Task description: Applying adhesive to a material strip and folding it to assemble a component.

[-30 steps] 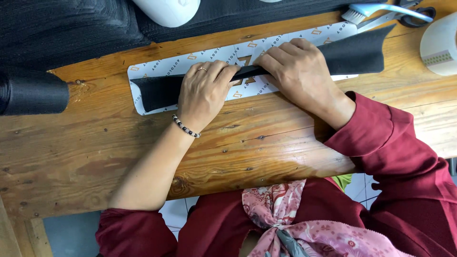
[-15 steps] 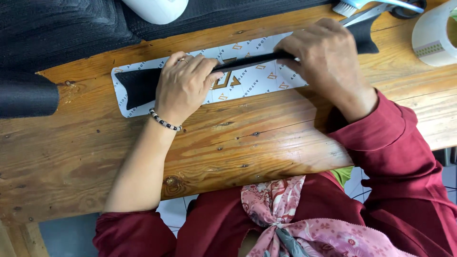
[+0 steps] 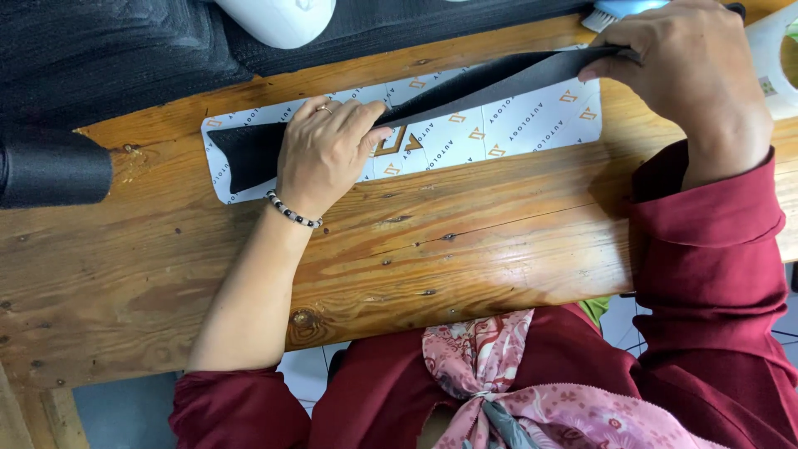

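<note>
A long white patterned strip lies flat on the wooden table. On top of it is a long black strip. My left hand, with a bead bracelet at the wrist, presses flat on the black strip's left part. Near the top right corner, my right hand pinches the strip's right end and holds it lifted off the white piece.
Black mesh fabric covers the table's far side, with a black roll at the left edge. A white rounded object sits at the top. A brush and a white tape roll are at the top right.
My right hand has moved right along the black strip and raised its right end off the white strip. My left hand has stayed pressed on the left part.
</note>
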